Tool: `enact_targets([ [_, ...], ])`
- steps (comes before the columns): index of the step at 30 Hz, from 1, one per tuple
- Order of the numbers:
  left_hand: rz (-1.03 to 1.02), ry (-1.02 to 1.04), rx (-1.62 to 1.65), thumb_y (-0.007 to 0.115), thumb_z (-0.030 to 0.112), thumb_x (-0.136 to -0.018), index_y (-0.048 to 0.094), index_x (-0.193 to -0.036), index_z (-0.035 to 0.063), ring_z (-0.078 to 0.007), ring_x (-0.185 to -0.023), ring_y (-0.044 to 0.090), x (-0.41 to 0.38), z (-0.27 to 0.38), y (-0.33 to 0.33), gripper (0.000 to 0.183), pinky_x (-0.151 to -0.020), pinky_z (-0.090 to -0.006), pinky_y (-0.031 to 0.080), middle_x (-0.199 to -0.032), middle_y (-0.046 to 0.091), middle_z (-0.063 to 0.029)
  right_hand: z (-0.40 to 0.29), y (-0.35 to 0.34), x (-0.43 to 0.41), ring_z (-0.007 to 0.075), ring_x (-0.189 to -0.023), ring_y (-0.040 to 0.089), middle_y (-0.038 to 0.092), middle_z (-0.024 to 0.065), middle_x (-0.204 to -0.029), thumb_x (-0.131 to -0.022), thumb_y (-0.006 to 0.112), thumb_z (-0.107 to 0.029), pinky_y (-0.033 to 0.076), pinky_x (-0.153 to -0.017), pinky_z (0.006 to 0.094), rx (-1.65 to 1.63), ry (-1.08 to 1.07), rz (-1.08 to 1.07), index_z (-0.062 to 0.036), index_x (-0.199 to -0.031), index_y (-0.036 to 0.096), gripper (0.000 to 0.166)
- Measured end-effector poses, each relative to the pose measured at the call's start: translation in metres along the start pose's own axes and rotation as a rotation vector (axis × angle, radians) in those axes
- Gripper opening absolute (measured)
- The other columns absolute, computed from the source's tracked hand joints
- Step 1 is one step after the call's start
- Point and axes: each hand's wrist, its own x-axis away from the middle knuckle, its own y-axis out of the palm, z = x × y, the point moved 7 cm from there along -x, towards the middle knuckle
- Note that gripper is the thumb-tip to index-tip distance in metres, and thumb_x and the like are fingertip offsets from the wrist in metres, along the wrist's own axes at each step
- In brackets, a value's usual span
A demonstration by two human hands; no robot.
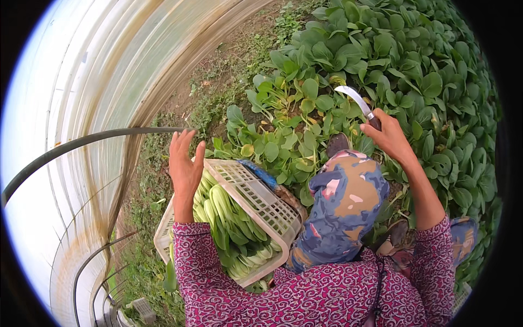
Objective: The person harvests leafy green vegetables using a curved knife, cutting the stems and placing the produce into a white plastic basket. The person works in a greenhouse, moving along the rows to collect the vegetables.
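Note:
My right hand [388, 133] grips the dark handle of a sickle-shaped harvesting knife [356, 99], its curved blade pointing up and left over leafy plants. Raised above the far left corner of a white plastic crate [249, 182], my left hand [186, 161] holds nothing, fingers apart. Whether it touches the hoop pipe behind its fingertips I cannot tell. Cut bok choy [222, 212] with pale stems lies heaped in the crate. Beyond the crate and my bent knee grow low, partly yellowed bok choy plants [286, 126].
A dense bed of bok choy [408, 61] stretches along the right. Plastic greenhouse sheeting [102, 81] curves up on the left, with a dark hoop pipe [90, 140] crossing it. Weedy soil [200, 90] runs beside the sheeting. Another crate [143, 309] sits at lower left.

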Motion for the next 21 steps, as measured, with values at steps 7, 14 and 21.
enact_targets([
  [7, -0.512, -0.093, 0.098, 0.056, 0.012, -0.084, 0.072, -0.09, 0.0025, -0.0294, -0.08, 0.069, -0.146, -0.004, 0.207, 0.019, -0.076, -0.0374, 0.053, -0.083, 0.072, -0.0147, 0.091, 0.116, -0.046, 0.0353, -0.07, 0.055, 0.058, 0.02, -0.078, -0.084, 0.066, -0.016, 0.044, -0.067, 0.0424, -0.02, 0.003, -0.287, 0.0052, -0.099, 0.059, 0.027],
  [14, -0.821, 0.156, -0.057, 0.05, 0.0, -0.079, 0.071, -0.087, 0.0022, -0.028, -0.073, 0.07, -0.12, -0.024, 0.359, 0.022, -0.071, -0.0373, 0.055, -0.078, 0.071, -0.0141, 0.102, 0.218, -0.066, 0.045, -0.098, 0.057, 0.058, 0.026, -0.105, -0.088, 0.059, -0.011, 0.046, -0.086, 0.0492, -0.223, -0.041, -0.479, 0.0026, -0.119, 0.052, 0.035],
  [21, -0.762, -0.018, -0.37, 0.063, 0.016, -0.084, 0.067, -0.108, 0.0059, -0.035, -0.097, 0.063, -0.056, -0.076, 0.364, 0.027, -0.08, -0.0471, 0.052, -0.103, 0.065, -0.013, 0.051, 0.299, -0.113, 0.0453, -0.098, 0.058, 0.052, 0.0274, -0.11, -0.089, 0.051, -0.006, 0.047, -0.082, 0.0487, -0.401, -0.183, -0.491, 0.0068, -0.133, 0.038, 0.047],
])
